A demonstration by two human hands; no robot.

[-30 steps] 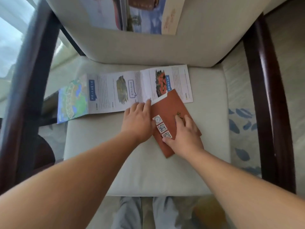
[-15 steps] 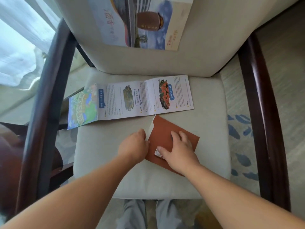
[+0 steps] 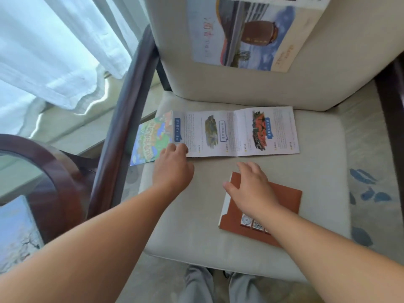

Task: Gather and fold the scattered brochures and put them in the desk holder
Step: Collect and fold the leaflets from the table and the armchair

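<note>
**Two brochures on the seat cushion, a hand at each**

Across the back of the seat cushion [image 3: 196, 226], a long brochure [image 3: 240, 132] opened flat: thin glossy paper, three white panels of small print with photos and blue labels, creased between panels, plus a green and blue map panel reaching past the cushion's left edge. Toward the front right of the cushion, a folded brochure [image 3: 286, 200]: rust-brown cover, matte, rectangular, a white inner edge showing along its left side, small square codes near its front corner.

Left hand [image 3: 172, 169] at the long brochure's near edge beside the map panel, fingertips bent onto the paper; pinching or merely touching, cannot tell. Right hand [image 3: 251, 189] laid on the brown cover, fingers spread and fairly straight, resting flat rather than grasping.

Behind the cushion, against the padded chair back [image 3: 218, 84], a large sheet [image 3: 251, 33] printed with a brown jar and blue sky. Cushion of pale woven fabric, rounded at the corners. Left of the cushion, a curved armrest [image 3: 122, 119] of dark polished wood, a round dark-rimmed table [image 3: 54, 162] bearing another printed sheet [image 3: 15, 232], and a sheer white curtain [image 3: 54, 51]. Right of the cushion, a pale rug [image 3: 367, 189] with blue leaf marks
</note>
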